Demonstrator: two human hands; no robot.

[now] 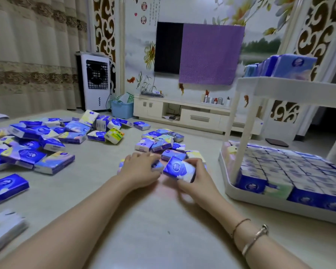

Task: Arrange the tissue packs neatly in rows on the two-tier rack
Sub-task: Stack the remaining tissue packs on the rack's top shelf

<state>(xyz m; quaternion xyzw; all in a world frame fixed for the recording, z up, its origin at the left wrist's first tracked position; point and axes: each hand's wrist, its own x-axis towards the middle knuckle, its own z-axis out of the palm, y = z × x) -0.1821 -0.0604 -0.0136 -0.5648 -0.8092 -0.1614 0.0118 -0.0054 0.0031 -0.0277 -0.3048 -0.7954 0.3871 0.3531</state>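
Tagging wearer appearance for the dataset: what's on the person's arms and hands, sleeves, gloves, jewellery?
Both forearms are bare, no sleeves in view, no gloves. The left hand and wrist carry nothing. Behind the right hand, the wrist wears a thin reddish-brown cord bracelet and a silver metal bangle.

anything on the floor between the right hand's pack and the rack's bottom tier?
Head view: bare floor only between the held tissue pack in the right hand and the bottom tier. Loose packs lie just behind that stretch.

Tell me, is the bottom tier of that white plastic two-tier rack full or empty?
Nearly full. The white plastic two-tier rack's bottom tier holds blue tissue packs in tight rows across the visible part; its far right side is out of frame.
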